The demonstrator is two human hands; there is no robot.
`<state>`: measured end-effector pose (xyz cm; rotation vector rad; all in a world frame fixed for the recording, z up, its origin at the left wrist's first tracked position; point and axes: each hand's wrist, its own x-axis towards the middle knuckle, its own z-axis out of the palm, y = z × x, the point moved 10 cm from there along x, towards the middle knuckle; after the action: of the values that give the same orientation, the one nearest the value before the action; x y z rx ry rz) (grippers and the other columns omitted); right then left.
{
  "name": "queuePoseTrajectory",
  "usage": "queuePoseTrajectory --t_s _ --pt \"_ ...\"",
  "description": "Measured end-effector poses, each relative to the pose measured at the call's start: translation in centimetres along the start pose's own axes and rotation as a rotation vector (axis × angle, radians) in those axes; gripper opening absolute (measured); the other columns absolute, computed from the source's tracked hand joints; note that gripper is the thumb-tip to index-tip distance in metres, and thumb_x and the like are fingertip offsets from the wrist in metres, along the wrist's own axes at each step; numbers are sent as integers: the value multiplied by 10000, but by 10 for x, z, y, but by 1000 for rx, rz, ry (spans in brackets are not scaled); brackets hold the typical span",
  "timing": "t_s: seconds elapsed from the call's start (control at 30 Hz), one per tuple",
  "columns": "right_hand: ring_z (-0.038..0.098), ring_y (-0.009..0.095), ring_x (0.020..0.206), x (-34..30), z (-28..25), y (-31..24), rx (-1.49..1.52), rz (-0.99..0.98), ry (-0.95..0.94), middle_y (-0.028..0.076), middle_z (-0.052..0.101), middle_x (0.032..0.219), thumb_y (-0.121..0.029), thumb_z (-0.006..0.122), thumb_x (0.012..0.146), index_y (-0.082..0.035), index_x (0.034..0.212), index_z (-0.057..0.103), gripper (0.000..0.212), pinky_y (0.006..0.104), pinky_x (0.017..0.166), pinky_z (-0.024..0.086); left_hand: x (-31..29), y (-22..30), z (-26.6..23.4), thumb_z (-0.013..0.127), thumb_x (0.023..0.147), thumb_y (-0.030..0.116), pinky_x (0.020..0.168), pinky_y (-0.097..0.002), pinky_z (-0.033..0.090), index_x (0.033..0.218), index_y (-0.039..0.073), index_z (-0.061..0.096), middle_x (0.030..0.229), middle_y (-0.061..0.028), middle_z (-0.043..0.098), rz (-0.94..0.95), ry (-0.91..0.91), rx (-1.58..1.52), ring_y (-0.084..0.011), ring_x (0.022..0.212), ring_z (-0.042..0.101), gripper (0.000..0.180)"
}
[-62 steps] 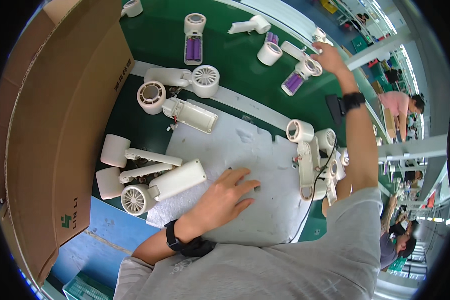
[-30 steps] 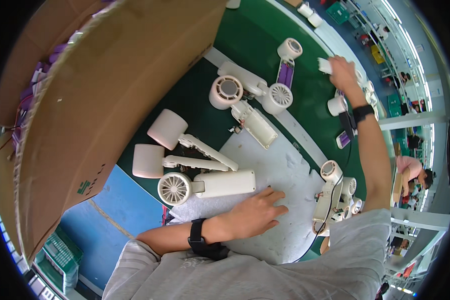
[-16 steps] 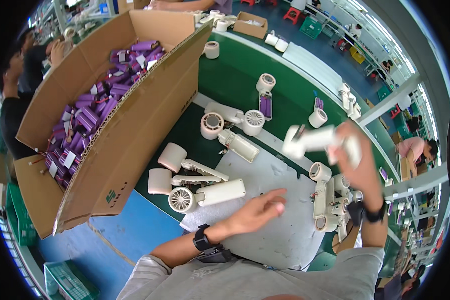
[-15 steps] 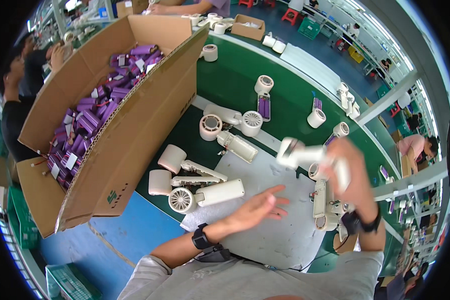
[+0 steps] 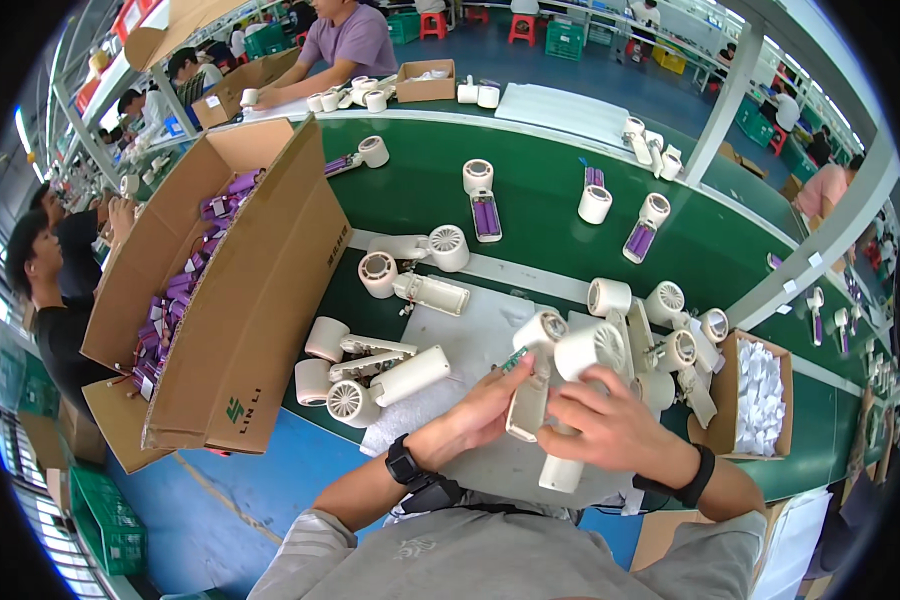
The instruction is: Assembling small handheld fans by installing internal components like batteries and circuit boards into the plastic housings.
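Now the left hand [image 5: 490, 402] pinches an open white shell [image 5: 527, 408] while, just beside it, the right hand [image 5: 610, 425] grips a white fan [image 5: 590, 350] (probably light, stiff, slick plastic, best held by its handle [image 5: 562, 474]), both above the grey pad [image 5: 470, 335].

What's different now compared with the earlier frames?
The right hand, earlier reaching over the green belt, has come back toward the body with white fan pieces. The left hand, empty before, now holds an open casing beside the right hand's white fan. The fan parts left of the hands stayed put.
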<state>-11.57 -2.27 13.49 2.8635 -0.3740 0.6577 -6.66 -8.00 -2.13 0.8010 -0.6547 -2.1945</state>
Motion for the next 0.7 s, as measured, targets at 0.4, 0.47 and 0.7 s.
queuePoseTrajectory --t_s 0.4,0.47,0.7 --pt "604 276 954 0 18 29 57 8 -6 67 611 955 -114 698 703 -96 906 590 231 407 913 470 23 -13 16 423 1018 439 857 -342 538 1352 184 437 1206 -38 568 26 34 -236 -156 1067 600 420" --pt "612 265 921 -6 10 58 193 233 41 71 612 939 -131 691 754 -76 919 581 206 386 875 483 29 -3 4 527 998 368 867 -361 538 1377 148 399 1211 -69 555 152 84 -193 -166 1081 594 457" --pt "625 191 801 -63 63 141 996 1192 126 75 611 873 -264 576 973 -1 1042 545 274 301 700 510 28 42 -9 666 923 180 877 -354 525 1442 84 227 1214 -91 552 585 145 589 -189 1070 588 687"
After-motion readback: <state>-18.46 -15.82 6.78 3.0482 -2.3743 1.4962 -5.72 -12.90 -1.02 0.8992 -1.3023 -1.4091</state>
